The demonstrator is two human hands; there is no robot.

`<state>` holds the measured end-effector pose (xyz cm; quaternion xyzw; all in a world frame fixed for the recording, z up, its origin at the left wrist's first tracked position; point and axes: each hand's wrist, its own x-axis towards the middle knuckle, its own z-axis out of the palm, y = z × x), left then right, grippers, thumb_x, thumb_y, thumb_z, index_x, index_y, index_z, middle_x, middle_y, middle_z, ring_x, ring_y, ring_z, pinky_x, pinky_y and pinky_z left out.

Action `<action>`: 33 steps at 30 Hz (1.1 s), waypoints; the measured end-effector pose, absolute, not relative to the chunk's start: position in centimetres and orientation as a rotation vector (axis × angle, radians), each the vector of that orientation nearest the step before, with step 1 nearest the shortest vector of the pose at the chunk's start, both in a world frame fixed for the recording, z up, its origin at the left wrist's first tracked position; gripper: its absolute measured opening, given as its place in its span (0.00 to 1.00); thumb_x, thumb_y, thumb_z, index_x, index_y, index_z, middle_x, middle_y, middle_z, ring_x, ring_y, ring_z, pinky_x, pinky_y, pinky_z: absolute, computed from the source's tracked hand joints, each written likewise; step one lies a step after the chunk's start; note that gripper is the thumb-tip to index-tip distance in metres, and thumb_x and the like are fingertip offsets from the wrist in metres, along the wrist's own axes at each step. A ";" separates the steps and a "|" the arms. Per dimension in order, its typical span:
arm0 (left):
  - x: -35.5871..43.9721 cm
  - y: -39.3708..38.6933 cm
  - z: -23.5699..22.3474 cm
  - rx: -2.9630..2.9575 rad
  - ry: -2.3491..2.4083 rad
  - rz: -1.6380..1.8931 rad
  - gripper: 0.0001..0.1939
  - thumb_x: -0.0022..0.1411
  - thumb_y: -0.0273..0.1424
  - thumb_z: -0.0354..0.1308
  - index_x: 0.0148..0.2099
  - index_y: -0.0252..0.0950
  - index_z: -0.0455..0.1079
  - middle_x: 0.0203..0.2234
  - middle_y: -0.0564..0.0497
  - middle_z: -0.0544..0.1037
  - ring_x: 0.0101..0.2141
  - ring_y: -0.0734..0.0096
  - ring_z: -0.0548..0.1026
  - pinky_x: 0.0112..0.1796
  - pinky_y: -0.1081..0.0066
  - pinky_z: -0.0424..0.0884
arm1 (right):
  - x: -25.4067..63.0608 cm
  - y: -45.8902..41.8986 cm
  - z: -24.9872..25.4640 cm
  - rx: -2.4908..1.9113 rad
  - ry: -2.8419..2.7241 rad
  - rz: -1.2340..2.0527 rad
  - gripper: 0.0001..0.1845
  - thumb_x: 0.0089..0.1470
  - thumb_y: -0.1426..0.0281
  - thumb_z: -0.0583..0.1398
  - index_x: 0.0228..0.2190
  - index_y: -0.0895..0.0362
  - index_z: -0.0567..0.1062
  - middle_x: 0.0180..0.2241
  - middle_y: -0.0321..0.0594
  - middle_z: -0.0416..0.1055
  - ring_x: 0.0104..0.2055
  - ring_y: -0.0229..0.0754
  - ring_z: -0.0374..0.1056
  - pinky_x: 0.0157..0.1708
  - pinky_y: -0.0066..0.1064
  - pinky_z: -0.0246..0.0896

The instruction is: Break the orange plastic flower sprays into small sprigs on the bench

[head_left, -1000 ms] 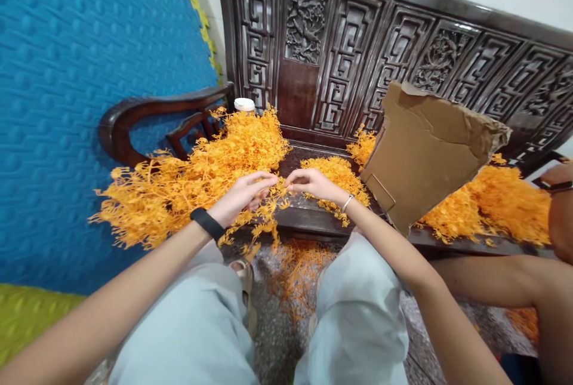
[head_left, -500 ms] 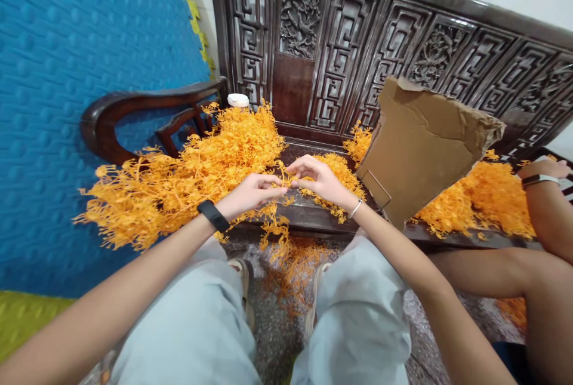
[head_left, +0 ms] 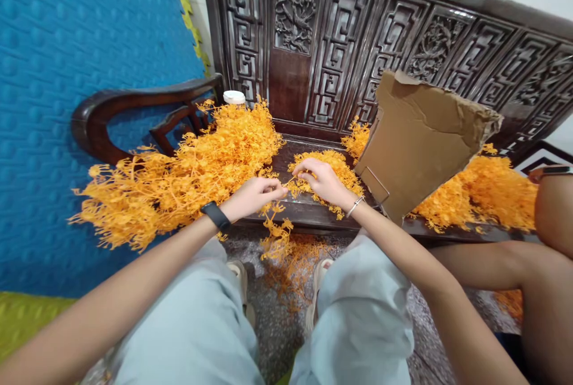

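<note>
My left hand (head_left: 254, 196), with a black band at the wrist, is pinched shut on an orange plastic sprig (head_left: 275, 224) that dangles below the bench edge. My right hand (head_left: 323, 181), wearing a thin bracelet, has its fingers curled over the small orange heap (head_left: 339, 165) on the seat and pinches a thin stem between the two hands. A large pile of orange sprigs (head_left: 188, 170) lies to the left on the dark carved wooden bench (head_left: 308, 215).
A torn cardboard sheet (head_left: 421, 140) leans on the bench at right, with another orange pile (head_left: 496, 191) behind it. Another person's arm (head_left: 553, 200) with a watch is at the far right. White cap (head_left: 234, 96) at the back. Orange bits litter the floor (head_left: 293, 271). Blue padded wall (head_left: 67, 45) on the left.
The view has shifted slightly left and up. My right hand has moved back onto the small heap, and my left hand followed toward it. The other person's arm at right has shifted.
</note>
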<state>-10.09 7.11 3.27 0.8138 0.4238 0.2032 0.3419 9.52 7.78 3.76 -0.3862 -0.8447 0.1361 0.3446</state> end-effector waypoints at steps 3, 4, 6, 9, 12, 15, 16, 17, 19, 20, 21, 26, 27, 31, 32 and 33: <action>-9.8 7.3 3.4 2.128 1.182 0.568 0.20 0.55 0.46 0.48 0.27 0.33 0.66 0.15 0.57 0.60 0.20 0.77 0.57 0.23 0.74 0.50 | 9.0 8.5 3.0 -1.069 -2.127 0.231 0.11 0.52 0.82 0.52 0.30 0.59 0.71 0.32 0.41 0.71 0.36 0.39 0.66 0.39 0.31 0.60; -9.8 7.5 3.4 2.136 1.200 0.571 0.20 0.55 0.45 0.48 0.26 0.33 0.66 0.15 0.57 0.61 0.20 0.77 0.57 0.24 0.74 0.51 | 9.1 9.0 2.8 -1.094 -2.110 0.186 0.11 0.52 0.82 0.51 0.30 0.59 0.71 0.32 0.41 0.71 0.36 0.39 0.66 0.39 0.31 0.60; -9.9 7.7 3.1 2.143 1.234 0.528 0.20 0.54 0.45 0.48 0.22 0.33 0.65 0.14 0.56 0.61 0.19 0.77 0.58 0.24 0.73 0.51 | 10.0 10.5 2.5 -1.177 -2.046 0.084 0.12 0.51 0.82 0.50 0.30 0.59 0.71 0.32 0.42 0.71 0.37 0.41 0.65 0.40 0.32 0.59; -10.7 8.0 2.4 2.111 1.226 0.417 0.22 0.53 0.46 0.49 0.19 0.34 0.64 0.13 0.55 0.61 0.19 0.76 0.58 0.24 0.73 0.52 | 13.3 12.8 1.9 -1.428 -1.801 0.001 0.12 0.50 0.81 0.50 0.31 0.61 0.71 0.33 0.44 0.71 0.37 0.42 0.66 0.41 0.33 0.59; -11.9 8.2 1.6 2.078 1.161 0.444 0.22 0.53 0.47 0.49 0.21 0.34 0.66 0.15 0.54 0.66 0.20 0.76 0.61 0.24 0.74 0.54 | 17.3 14.1 0.7 -1.645 -1.647 0.008 0.14 0.50 0.79 0.51 0.37 0.61 0.71 0.33 0.44 0.72 0.36 0.42 0.66 0.40 0.34 0.59; -12.8 8.2 1.3 2.053 1.104 0.463 0.22 0.53 0.48 0.51 0.22 0.33 0.68 0.18 0.53 0.69 0.23 0.75 0.63 0.26 0.75 0.57 | 19.4 14.3 -0.8 -1.797 -1.660 0.048 0.12 0.49 0.78 0.53 0.36 0.61 0.73 0.35 0.45 0.72 0.36 0.43 0.67 0.41 0.35 0.60; -13.0 8.2 1.2 2.048 1.093 0.451 0.22 0.53 0.48 0.50 0.23 0.33 0.68 0.18 0.53 0.69 0.22 0.75 0.63 0.26 0.75 0.57 | 19.6 14.3 -1.2 -1.829 -1.671 0.059 0.11 0.49 0.78 0.54 0.35 0.61 0.74 0.35 0.46 0.73 0.37 0.44 0.67 0.42 0.35 0.60; -13.1 8.1 1.2 2.046 1.085 0.440 0.22 0.54 0.47 0.50 0.23 0.33 0.69 0.17 0.53 0.68 0.22 0.75 0.62 0.25 0.75 0.56 | 19.5 14.4 -1.5 -1.846 -1.682 0.067 0.11 0.49 0.78 0.54 0.34 0.61 0.74 0.35 0.46 0.73 0.38 0.44 0.67 0.42 0.36 0.60; -13.2 7.9 1.3 2.045 1.065 0.422 0.22 0.55 0.47 0.49 0.24 0.33 0.69 0.17 0.54 0.67 0.21 0.76 0.61 0.24 0.75 0.55 | 19.1 14.6 -2.0 -1.833 -1.699 0.082 0.11 0.50 0.77 0.54 0.34 0.61 0.75 0.35 0.46 0.73 0.38 0.44 0.68 0.44 0.36 0.60; -13.2 7.9 1.4 2.043 1.054 0.417 0.22 0.56 0.47 0.49 0.25 0.33 0.69 0.17 0.54 0.67 0.21 0.76 0.61 0.24 0.75 0.55 | 18.8 14.8 -2.1 -1.822 -1.710 0.091 0.13 0.50 0.78 0.53 0.35 0.61 0.76 0.36 0.47 0.73 0.39 0.44 0.68 0.44 0.36 0.60; -13.1 7.8 1.4 2.042 1.044 0.415 0.22 0.56 0.47 0.49 0.25 0.33 0.69 0.18 0.54 0.67 0.22 0.77 0.61 0.24 0.75 0.55 | 18.5 14.9 -2.2 -1.811 -1.722 0.097 0.14 0.50 0.78 0.53 0.37 0.61 0.76 0.37 0.47 0.73 0.39 0.44 0.68 0.45 0.36 0.60; -12.6 7.5 1.8 2.070 0.999 0.393 0.22 0.57 0.46 0.49 0.25 0.33 0.68 0.18 0.54 0.66 0.22 0.77 0.60 0.24 0.76 0.54 | 17.0 15.0 -1.8 -1.661 -1.732 0.117 0.26 0.46 0.82 0.53 0.49 0.59 0.69 0.46 0.49 0.68 0.38 0.42 0.68 0.47 0.37 0.61; -12.5 7.5 1.8 2.072 0.994 0.382 0.22 0.57 0.46 0.49 0.24 0.33 0.68 0.18 0.54 0.66 0.21 0.78 0.60 0.24 0.76 0.53 | 16.6 14.9 -1.5 -1.609 -1.717 0.168 0.26 0.45 0.82 0.54 0.48 0.59 0.70 0.46 0.48 0.68 0.35 0.40 0.68 0.45 0.37 0.62; -12.3 7.7 1.8 2.068 0.970 0.323 0.23 0.57 0.48 0.49 0.25 0.33 0.68 0.17 0.54 0.65 0.20 0.78 0.58 0.23 0.76 0.53 | 14.8 14.2 -0.4 -1.353 -1.729 0.646 0.14 0.49 0.75 0.56 0.40 0.60 0.72 0.41 0.45 0.71 0.31 0.36 0.68 0.37 0.33 0.66; -12.2 7.7 1.8 2.071 0.966 0.311 0.23 0.56 0.48 0.49 0.25 0.33 0.68 0.17 0.54 0.65 0.20 0.78 0.58 0.22 0.76 0.52 | 14.3 13.8 -0.1 -1.264 -1.752 0.777 0.13 0.51 0.73 0.56 0.40 0.60 0.72 0.41 0.44 0.71 0.33 0.36 0.69 0.37 0.32 0.67; -12.1 7.7 1.8 2.075 0.965 0.303 0.23 0.56 0.48 0.49 0.25 0.33 0.68 0.17 0.54 0.65 0.20 0.78 0.58 0.22 0.76 0.52 | 13.8 13.5 0.2 -1.172 -1.774 0.892 0.13 0.52 0.71 0.56 0.40 0.59 0.72 0.42 0.44 0.71 0.35 0.36 0.69 0.37 0.31 0.67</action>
